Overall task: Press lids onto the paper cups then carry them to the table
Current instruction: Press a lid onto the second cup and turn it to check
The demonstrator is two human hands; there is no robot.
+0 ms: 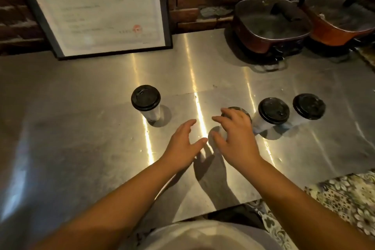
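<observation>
three paper cups on the steel counter [101, 128] already wear black lids, one at left [145, 97] and two at right [274, 110], while the right hand [237, 138] spreads loose fingers over the middle cup [241, 110] and the left hand [182, 144] hovers open, holding nothing, so carrying remains.

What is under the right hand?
A paper cup stands under the right hand, beside three lidded cups. Only part of its dark rim shows past the fingers. The hand covers the top, so whether a lid sits there cannot be told.
</observation>
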